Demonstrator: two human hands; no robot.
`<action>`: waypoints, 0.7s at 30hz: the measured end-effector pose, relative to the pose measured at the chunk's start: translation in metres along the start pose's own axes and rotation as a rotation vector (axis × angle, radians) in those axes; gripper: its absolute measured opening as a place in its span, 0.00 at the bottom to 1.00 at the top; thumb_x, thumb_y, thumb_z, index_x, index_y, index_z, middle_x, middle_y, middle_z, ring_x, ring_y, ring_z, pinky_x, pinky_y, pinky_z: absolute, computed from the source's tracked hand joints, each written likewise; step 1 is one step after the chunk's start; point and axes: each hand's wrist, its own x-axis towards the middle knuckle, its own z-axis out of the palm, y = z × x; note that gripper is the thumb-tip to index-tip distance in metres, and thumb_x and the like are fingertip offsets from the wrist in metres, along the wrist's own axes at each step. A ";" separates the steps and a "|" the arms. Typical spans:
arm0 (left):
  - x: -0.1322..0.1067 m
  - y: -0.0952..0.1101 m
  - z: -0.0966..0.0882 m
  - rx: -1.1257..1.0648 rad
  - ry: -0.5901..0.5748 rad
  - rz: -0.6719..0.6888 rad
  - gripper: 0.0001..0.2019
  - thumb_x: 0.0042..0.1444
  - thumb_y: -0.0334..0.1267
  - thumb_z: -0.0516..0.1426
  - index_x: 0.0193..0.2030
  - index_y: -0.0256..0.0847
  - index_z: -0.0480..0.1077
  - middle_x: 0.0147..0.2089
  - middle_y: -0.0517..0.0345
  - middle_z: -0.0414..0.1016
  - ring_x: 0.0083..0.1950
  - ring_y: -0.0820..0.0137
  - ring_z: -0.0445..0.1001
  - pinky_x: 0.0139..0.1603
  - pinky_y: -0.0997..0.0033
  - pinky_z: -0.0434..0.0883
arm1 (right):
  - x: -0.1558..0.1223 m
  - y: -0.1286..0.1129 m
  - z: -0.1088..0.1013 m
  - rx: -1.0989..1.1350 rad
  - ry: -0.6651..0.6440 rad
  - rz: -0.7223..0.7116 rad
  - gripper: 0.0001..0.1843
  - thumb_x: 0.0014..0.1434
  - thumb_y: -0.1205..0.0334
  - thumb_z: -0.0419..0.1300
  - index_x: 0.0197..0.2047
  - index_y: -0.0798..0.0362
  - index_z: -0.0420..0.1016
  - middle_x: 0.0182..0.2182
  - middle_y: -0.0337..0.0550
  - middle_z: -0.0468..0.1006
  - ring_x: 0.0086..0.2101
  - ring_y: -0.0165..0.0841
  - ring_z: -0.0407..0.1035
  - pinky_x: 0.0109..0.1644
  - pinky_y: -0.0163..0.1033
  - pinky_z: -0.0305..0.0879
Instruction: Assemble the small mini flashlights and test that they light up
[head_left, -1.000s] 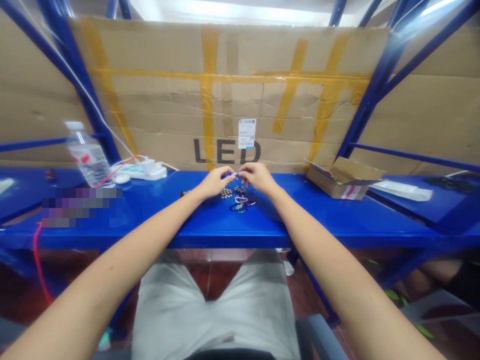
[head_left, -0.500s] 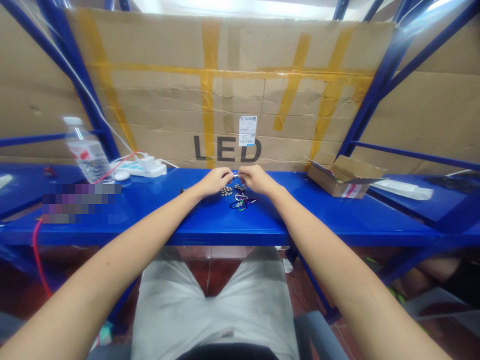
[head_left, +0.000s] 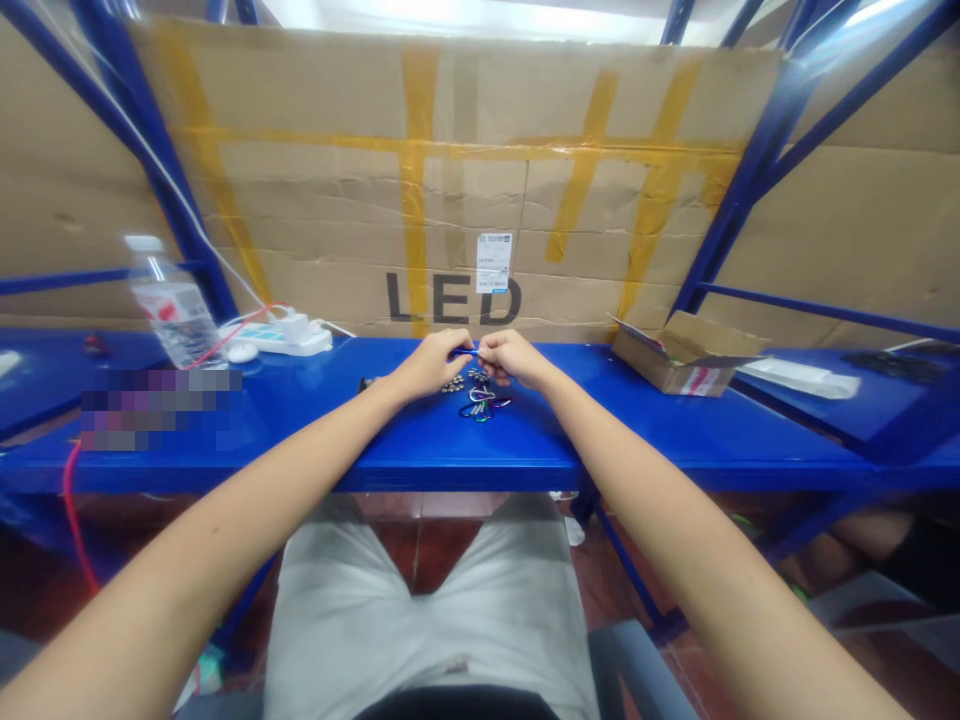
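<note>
My left hand (head_left: 435, 362) is over the middle of the blue table, thumb and fingers closed round a slim blue piece (head_left: 466, 351). It may be a carabiner, but most of it is hidden by the fingers. My right hand (head_left: 514, 358) pinches the right end of the same piece. Below the hands lie two small clusters of shiny metal parts, the left cluster (head_left: 453, 384) and the right cluster (head_left: 478, 376), too small to name. Nearer the table's front edge is a group of coloured carabiners (head_left: 481, 405), some purple and green.
An open cardboard box (head_left: 679, 358) stands at the right, beside a white tray-like item (head_left: 802, 378). At the left are a water bottle (head_left: 176, 310) and a white power strip (head_left: 289, 335) with cables. A large carton (head_left: 322, 220) marked LED closes off the back.
A silvery bit showed between my fingertips before; now the blue piece shows there. The left hand has turned and its thumb sits further out. The right hand's fingers have loosened and curl lower.
</note>
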 end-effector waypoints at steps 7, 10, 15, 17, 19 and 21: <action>0.002 0.000 0.005 0.079 0.042 -0.056 0.09 0.67 0.36 0.50 0.42 0.39 0.71 0.40 0.51 0.77 0.43 0.62 0.74 0.46 0.62 0.70 | 0.003 0.002 0.000 -0.093 0.074 -0.136 0.11 0.59 0.66 0.57 0.25 0.53 0.67 0.17 0.35 0.68 0.15 0.25 0.57 0.20 0.33 0.53; 0.004 -0.008 0.008 0.135 0.015 -0.082 0.13 0.69 0.36 0.47 0.41 0.39 0.73 0.40 0.50 0.79 0.43 0.62 0.74 0.49 0.59 0.70 | 0.006 0.004 0.000 -0.320 0.151 -0.305 0.13 0.60 0.66 0.56 0.23 0.54 0.67 0.18 0.37 0.70 0.20 0.27 0.62 0.27 0.34 0.58; 0.005 -0.016 0.009 0.135 -0.007 -0.057 0.09 0.65 0.33 0.53 0.40 0.39 0.75 0.41 0.50 0.80 0.46 0.62 0.75 0.51 0.59 0.71 | 0.005 0.005 0.000 -0.468 0.155 -0.388 0.14 0.58 0.67 0.57 0.20 0.54 0.67 0.18 0.37 0.69 0.25 0.29 0.64 0.32 0.34 0.58; 0.004 -0.014 0.007 0.085 0.019 -0.039 0.06 0.64 0.32 0.55 0.40 0.39 0.75 0.42 0.51 0.79 0.46 0.63 0.75 0.51 0.61 0.71 | 0.005 0.006 0.001 -0.420 0.138 -0.342 0.14 0.59 0.67 0.56 0.22 0.54 0.67 0.18 0.37 0.69 0.24 0.28 0.64 0.30 0.33 0.58; 0.003 -0.009 0.005 0.048 0.052 -0.023 0.04 0.62 0.32 0.57 0.40 0.39 0.74 0.42 0.52 0.79 0.45 0.64 0.76 0.50 0.62 0.71 | 0.004 0.006 0.002 -0.343 0.120 -0.272 0.13 0.60 0.67 0.55 0.23 0.54 0.67 0.18 0.36 0.70 0.20 0.27 0.62 0.26 0.32 0.56; 0.002 -0.004 0.004 0.032 0.074 -0.015 0.02 0.61 0.31 0.58 0.39 0.39 0.73 0.41 0.53 0.78 0.45 0.64 0.76 0.50 0.63 0.71 | 0.004 0.005 0.002 -0.261 0.096 -0.190 0.12 0.61 0.66 0.55 0.24 0.53 0.66 0.17 0.35 0.70 0.17 0.26 0.60 0.22 0.32 0.55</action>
